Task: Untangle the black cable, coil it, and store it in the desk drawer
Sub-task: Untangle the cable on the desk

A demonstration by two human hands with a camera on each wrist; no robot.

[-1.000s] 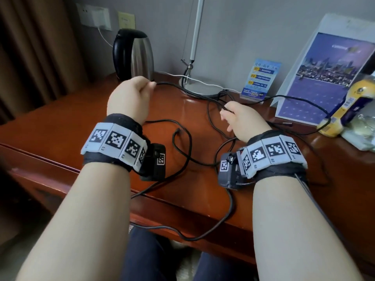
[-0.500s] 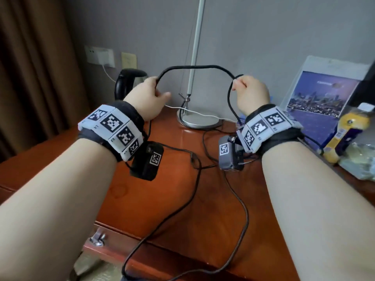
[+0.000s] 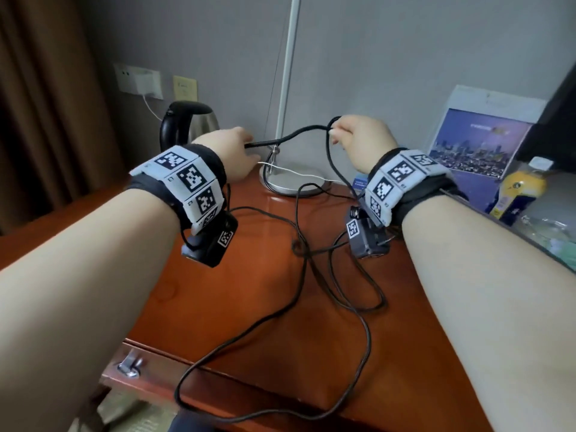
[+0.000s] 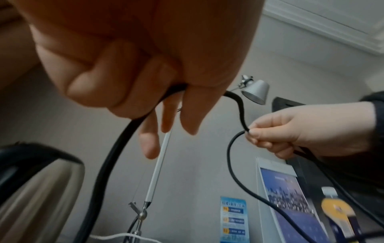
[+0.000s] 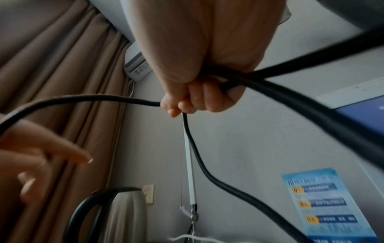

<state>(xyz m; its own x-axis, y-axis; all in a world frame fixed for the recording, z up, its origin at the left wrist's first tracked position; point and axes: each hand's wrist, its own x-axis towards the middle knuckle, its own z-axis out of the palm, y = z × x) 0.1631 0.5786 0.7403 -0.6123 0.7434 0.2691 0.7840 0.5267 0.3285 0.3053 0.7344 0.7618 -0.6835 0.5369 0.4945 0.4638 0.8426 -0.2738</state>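
Note:
The black cable (image 3: pixel 296 135) hangs in a short, low span between my two raised hands above the wooden desk (image 3: pixel 218 291). My left hand (image 3: pixel 230 151) holds it between thumb and forefinger, the other fingers (image 4: pixel 166 121) nearly straight. My right hand (image 3: pixel 358 138) pinches a bend of the cable (image 4: pixel 245 129) at its fingertips, with more strands gathered in the curled fingers (image 5: pixel 197 98). The rest of the cable lies in tangled loops (image 3: pixel 343 275) on the desk, and one loop drops over the front edge. The drawer front (image 3: pixel 218 385) with its metal handle (image 3: pixel 129 366) sits below that edge.
A steel kettle (image 3: pixel 187 126) stands at the back left, and a lamp base (image 3: pixel 290 182) with a white cord behind my hands. A blue card (image 5: pixel 324 205), a calendar (image 3: pixel 480 141) and a yellow bottle (image 3: pixel 517 191) line the right side. Brown curtains (image 3: pixel 40 104) hang at the left.
Both hands rose from the desk with the cable. Over the last half second they came closer together, and the tall arch of cable between them dropped to a short, low span.

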